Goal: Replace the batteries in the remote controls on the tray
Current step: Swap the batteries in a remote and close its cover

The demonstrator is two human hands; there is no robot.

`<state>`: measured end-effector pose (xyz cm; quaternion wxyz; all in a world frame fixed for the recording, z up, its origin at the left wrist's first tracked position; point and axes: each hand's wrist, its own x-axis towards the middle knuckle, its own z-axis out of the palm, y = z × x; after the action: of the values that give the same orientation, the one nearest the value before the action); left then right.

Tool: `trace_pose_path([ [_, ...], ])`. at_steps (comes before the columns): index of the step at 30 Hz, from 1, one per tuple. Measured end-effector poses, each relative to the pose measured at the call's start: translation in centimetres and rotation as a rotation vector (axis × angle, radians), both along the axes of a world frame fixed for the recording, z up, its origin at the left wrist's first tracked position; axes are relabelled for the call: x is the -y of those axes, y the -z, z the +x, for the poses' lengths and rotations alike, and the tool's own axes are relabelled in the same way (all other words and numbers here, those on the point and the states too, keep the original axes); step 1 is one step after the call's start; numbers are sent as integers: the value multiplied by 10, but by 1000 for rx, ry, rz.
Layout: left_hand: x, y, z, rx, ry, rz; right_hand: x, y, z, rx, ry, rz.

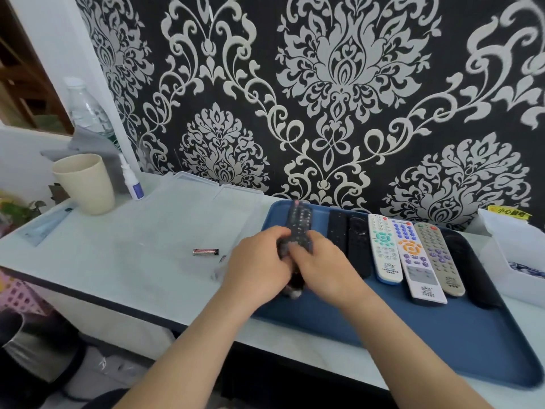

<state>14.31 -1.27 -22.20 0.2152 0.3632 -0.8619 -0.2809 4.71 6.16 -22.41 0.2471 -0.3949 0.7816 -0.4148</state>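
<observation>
Where the hands meet: left hand (259,261) and right hand (321,267) both clasp a black remote (299,222) over the tray (398,335), at its left end.
Surface: pale table (118,261), damask wallpaper (324,84) behind; loose battery (205,251) left of the grip.
Tray: blue, row of remotes (410,255) right of the grip.
Far left: cream cup (85,184).

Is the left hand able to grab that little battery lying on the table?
Probably yes, once it lets go: the left hand grips the black remote together with the right hand. The battery lies close by on its left, and nothing stands between them.
</observation>
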Motion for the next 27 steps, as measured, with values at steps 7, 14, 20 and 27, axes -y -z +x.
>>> trace_pose_path([
  [7,-11,-20,3,-581,309,495,-16,-21,-15,1166,83,-473],
  [14,-28,-23,-24,-652,205,420,-52,-35,-39,1040,-103,-461],
  [20,-49,-20,-49,-603,220,370,-59,-25,-63,755,161,-343],
  [27,-61,-9,-64,-500,208,63,-69,-20,-86,887,89,-235],
])
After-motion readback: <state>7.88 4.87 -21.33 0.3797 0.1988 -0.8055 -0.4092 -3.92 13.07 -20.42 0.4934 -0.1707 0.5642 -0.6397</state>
